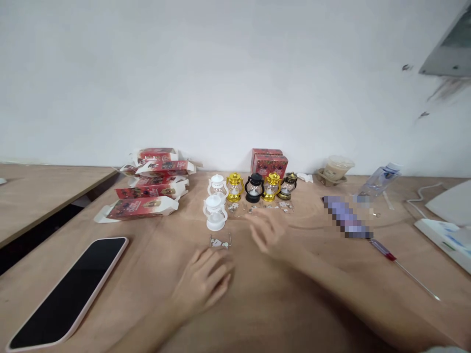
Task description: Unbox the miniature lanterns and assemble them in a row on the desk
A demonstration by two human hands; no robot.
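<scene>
Left hand (204,279) flat and empty, fingers loosely spread on matte wood table (154,274) lower centre, just below small metal wire part (220,241); right hand (270,234) blurred, open, empty, near glossy white plastic lantern (215,213) at frame centre.

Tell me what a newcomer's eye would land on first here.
First, the row of small lanterns at the table's far middle: white, gold, black, gold and dark bronze, with one more white lantern in front. Next, the left hand and right hand, both open over the wood just before them. The phone lies screen-up at near left.
</scene>
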